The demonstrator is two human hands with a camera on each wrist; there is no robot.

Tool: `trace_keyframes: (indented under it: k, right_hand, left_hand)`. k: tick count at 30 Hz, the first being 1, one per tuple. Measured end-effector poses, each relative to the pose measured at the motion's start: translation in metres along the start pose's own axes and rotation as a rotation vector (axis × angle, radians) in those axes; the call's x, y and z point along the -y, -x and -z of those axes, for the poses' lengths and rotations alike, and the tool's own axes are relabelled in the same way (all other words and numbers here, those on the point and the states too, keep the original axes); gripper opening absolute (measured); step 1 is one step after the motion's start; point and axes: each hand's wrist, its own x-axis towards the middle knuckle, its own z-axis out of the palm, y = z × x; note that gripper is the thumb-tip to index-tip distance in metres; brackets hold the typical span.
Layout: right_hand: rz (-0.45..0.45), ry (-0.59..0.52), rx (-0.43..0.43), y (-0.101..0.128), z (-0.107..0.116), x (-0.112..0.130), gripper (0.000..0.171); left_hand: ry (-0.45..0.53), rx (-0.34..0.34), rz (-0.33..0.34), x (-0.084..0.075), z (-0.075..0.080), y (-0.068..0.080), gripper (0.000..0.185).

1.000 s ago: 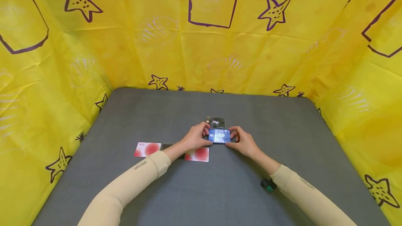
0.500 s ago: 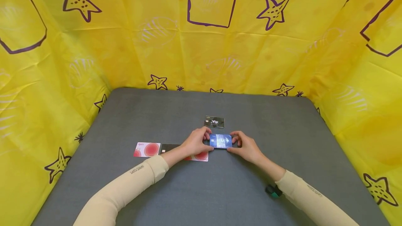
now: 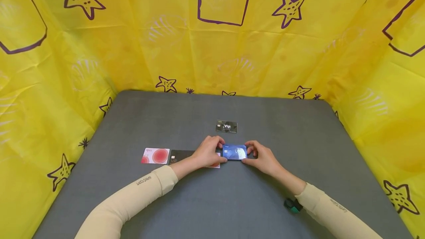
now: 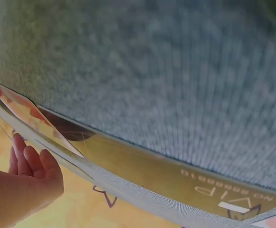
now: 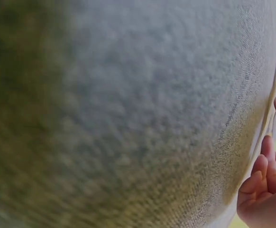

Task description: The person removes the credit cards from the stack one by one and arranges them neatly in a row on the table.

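Observation:
A blue VIP card (image 3: pixel 234 152) lies between my hands in the head view, right of the row of cards. My left hand (image 3: pixel 209 152) pinches its left side, thumb at the near corner and index finger at the far one. On the opposite side my right hand (image 3: pixel 263 158) holds it the same way. A pink-and-white card with red circles (image 3: pixel 214 164) is partly hidden under my left hand. Left of that, a black VIP card (image 3: pixel 177 154) sits partly behind my wrist; its lettering shows in the left wrist view. Only a blue sliver appears in the right wrist view.
Another black card marked Vip (image 3: pixel 227 126) lies farther back on the grey tabletop (image 3: pixel 282 121). A second pink-and-white card (image 3: pixel 155 156) ends the row at left. Yellow patterned cloth (image 3: pixel 206 58) walls off the back and both sides.
Both hands have drawn the blue card toward me and slightly right, away from the far black Vip card. That card now shows whole, with a gap between the two.

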Motion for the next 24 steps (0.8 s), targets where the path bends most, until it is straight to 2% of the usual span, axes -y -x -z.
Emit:
trace_keyframes:
  k: [9,24]
  right_hand:
    - [0.056,0.018,0.007,0.006,-0.002,-0.002,0.053]
    - [0.034,0.064,0.025,0.017,-0.005,-0.004,0.051]
  left_hand:
    - [-0.072,-0.002,-0.030,0.001,-0.002,0.007,0.053]
    - [-0.087,0.030,-0.061,-0.002,-0.005,0.016,0.052]
